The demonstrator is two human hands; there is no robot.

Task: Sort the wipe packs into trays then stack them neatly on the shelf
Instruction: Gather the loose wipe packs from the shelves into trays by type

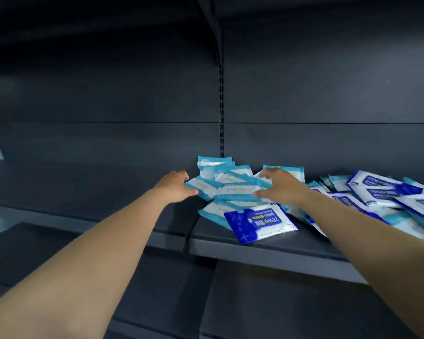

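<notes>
Wipe packs, flat soft plastic pouches in light teal and white [233,189], lie in a loose heap on the dark grey metal shelf [267,243]. The heap sits near the slotted upright post at the back [221,113]. Both arms reach in from below, one on each side of the heap. The left hand [174,185] touches the left edge of the teal packs, with its fingers partly spread and a little bent. The right hand [277,185] rests on top of the heap at the right side, fingers spread wide. I think the hands sit like this so they can squeeze the packs together and scoop them up as one bunch. Neither hand is gripping a pack yet, as far as I can see.

One dark blue and white pack with printed writing [261,222] lies in front, near the shelf edge. More blue and white packs [382,192] are piled to the right, mixed with teal ones. The packs overlap and point different ways, so they look messy and slippery. No tray can be seen here.
</notes>
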